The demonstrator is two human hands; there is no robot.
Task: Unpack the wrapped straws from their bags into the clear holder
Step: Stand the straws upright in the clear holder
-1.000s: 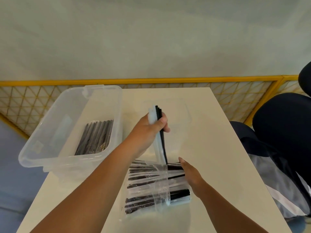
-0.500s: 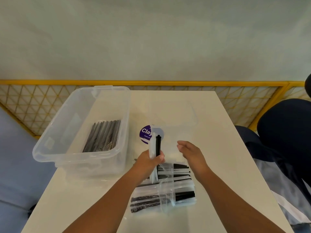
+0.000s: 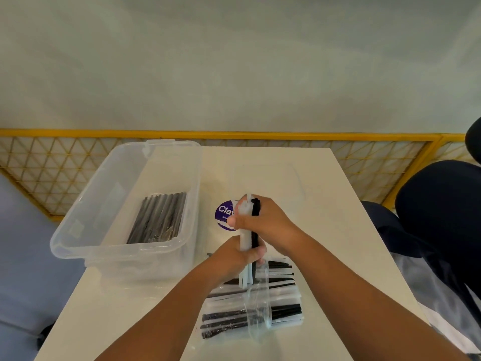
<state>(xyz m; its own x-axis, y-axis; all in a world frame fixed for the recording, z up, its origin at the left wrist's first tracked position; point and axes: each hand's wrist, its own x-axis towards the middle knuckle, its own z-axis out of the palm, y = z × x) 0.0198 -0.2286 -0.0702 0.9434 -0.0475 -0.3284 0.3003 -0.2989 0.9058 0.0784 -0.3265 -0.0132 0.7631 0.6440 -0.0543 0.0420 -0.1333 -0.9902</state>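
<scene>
Black and white-wrapped straws (image 3: pixel 248 239) stand upright as a small bundle above the bench (image 3: pixel 325 204). The left hand (image 3: pixel 239 255) is curled round their lower end and the right hand (image 3: pixel 265 221) is wrapped over the top. Beneath them lies the bag (image 3: pixel 250 311), with more inside. The step looks like squaring the bundle. Next it must go left into the clear holder (image 3: pixel 122 252) and lie beside the dark straws (image 3: pixel 158 217) there.

Upright straw bundle (image 3: pixel 248 239) over bag (image 3: pixel 256 312) — holder (image 3: pixel 117 252) part-filled.
</scene>
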